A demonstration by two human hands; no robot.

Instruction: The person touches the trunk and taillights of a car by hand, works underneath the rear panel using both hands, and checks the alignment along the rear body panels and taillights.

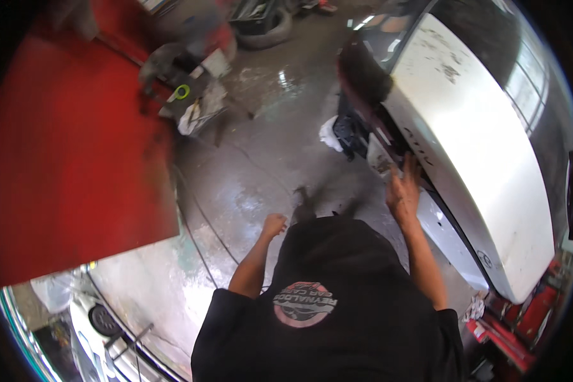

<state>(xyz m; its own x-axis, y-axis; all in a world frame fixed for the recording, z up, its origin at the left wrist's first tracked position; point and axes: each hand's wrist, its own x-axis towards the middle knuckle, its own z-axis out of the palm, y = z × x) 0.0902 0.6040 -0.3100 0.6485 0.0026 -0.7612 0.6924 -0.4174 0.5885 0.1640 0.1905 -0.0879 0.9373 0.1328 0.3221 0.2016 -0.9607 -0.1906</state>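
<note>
A white car trunk lid [471,146] fills the right side, with a lettered emblem strip and dark smudges on its paint. At its lower edge is my right hand [403,192], fingers stretched out along the dark gap between the lid and the bumper area. Just beyond the fingertips are a red tail light [363,83] and a pale, dirty body section [379,158]. My left hand [275,226] hangs over the floor, away from the car, its fingers curled loosely with nothing visible in them.
To the left stands a large red panel [76,165]. A cluttered small table [200,95] carries a yellow-green tape roll [182,91]. Dark hoses [200,213] cross the concrete floor. Another white car [86,331] is lower left; red equipment [509,340] lies lower right.
</note>
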